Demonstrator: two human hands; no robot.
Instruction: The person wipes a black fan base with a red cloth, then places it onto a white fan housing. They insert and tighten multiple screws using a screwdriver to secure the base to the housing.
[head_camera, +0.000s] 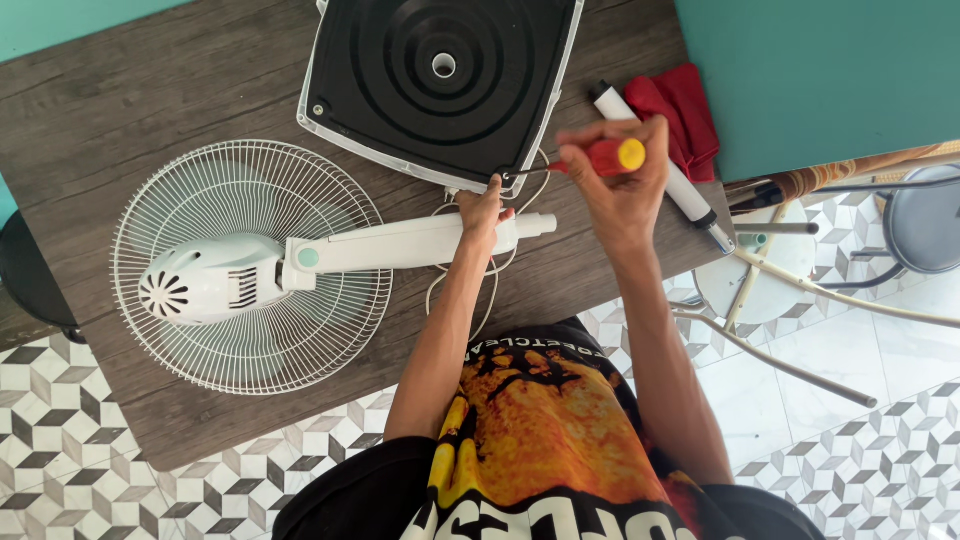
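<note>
My right hand (625, 185) is closed tight round a screwdriver (590, 160) w/ red grip & yellow butt cap; its thin shaft runs left to the near-right corner of the fan base (440, 85). My left hand (483, 212) sits at that same corner, fingertips pinched by the tip, palm resting on the white fan neck (420, 240). Can't tell if it's gripping a screw or just steadying; fingers look curled, not spread.

To do this well, I reckon: keep the shaft square to the screw head, push down before turning, let the left fingers guide the tip so it doesn't skid onto the plastic.

The base lies underside up at the far edge of the wooden table (130, 90), roughly mid-way along: square, black ribbed plate w/ concentric rings & a centre hole, white rim round it. Fan head (205, 280) & round wire grille (250, 265) lie flat toward the table's left side, neck pointing right to the base. A white cord (440, 285) loops under the neck near the front edge. A white tube (665, 170) & red cloth (685, 110) sit at the table's right edge.
</note>
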